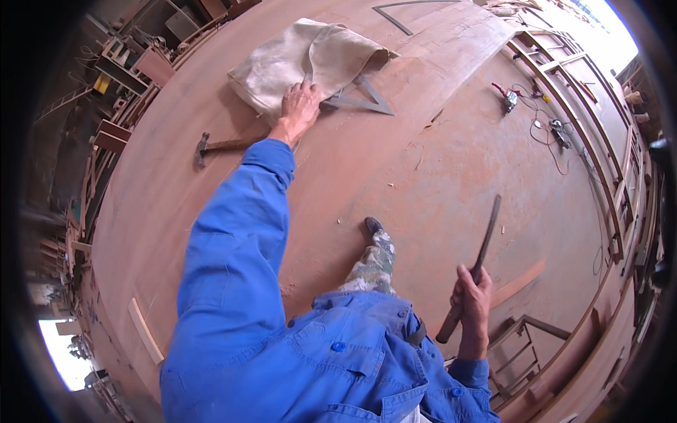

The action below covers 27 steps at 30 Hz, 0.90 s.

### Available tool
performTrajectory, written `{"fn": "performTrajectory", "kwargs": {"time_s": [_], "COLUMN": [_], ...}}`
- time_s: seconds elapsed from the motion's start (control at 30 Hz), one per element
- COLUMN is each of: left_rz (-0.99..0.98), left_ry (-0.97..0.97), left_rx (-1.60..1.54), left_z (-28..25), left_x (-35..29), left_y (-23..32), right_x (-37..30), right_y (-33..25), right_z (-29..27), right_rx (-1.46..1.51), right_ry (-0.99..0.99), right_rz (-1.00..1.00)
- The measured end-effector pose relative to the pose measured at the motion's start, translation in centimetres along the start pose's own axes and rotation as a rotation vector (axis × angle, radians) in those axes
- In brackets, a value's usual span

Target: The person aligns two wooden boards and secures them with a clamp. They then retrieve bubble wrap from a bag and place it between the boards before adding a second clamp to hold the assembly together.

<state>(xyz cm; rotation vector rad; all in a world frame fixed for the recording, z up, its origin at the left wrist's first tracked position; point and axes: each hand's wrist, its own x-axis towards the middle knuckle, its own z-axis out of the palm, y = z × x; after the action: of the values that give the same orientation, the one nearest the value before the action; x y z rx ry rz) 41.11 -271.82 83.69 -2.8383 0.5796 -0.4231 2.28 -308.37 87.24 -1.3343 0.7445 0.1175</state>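
My left hand (300,107) reaches forward to a pale canvas bag (282,62), its fingers bent over the near edge of the cloth. Poking out from under the bag is a grey metal triangle square (379,106). Just left of my left wrist lies a claw hammer (202,149), its wooden handle partly hidden behind my sleeve. My right hand (472,299) is closed around the lower part of a long, dark, narrow file (486,236), which points up and away from me. The end of its handle shows below my fist.
The work surface (423,183) is broad, reddish and dusty. At the far side lies an angled metal square (395,17). Corded power tools (509,99) and wooden frames (564,63) are to the right. A wood strip (518,283) lies beyond my right hand; scrap wood lines the left.
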Motion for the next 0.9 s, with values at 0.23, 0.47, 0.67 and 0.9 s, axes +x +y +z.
{"fn": "performTrajectory", "kwargs": {"time_s": [0.23,0.47,0.67,0.9], "left_rz": [-0.286,-0.457,-0.477,-0.508], "left_ry": [0.272,0.397,0.436,0.39], "left_rx": [-0.259,-0.202,-0.203,-0.228], "left_z": [-4.2,-9.7,-10.9,-11.1], "left_x": [2.2,4.4,5.6,4.9], "left_y": [-5.9,-8.7,-8.8,-9.0], "right_x": [17.8,30.7,34.1,34.2], "right_y": [-10.3,-13.4,-12.8,-17.9], "right_z": [12.0,25.1,27.6,27.2], "right_rx": [-0.429,-1.074,-1.148,-0.421], "right_ry": [-0.082,-0.207,-0.307,-0.883], "right_rz": [-0.243,-0.811,-0.882,-0.035]}}
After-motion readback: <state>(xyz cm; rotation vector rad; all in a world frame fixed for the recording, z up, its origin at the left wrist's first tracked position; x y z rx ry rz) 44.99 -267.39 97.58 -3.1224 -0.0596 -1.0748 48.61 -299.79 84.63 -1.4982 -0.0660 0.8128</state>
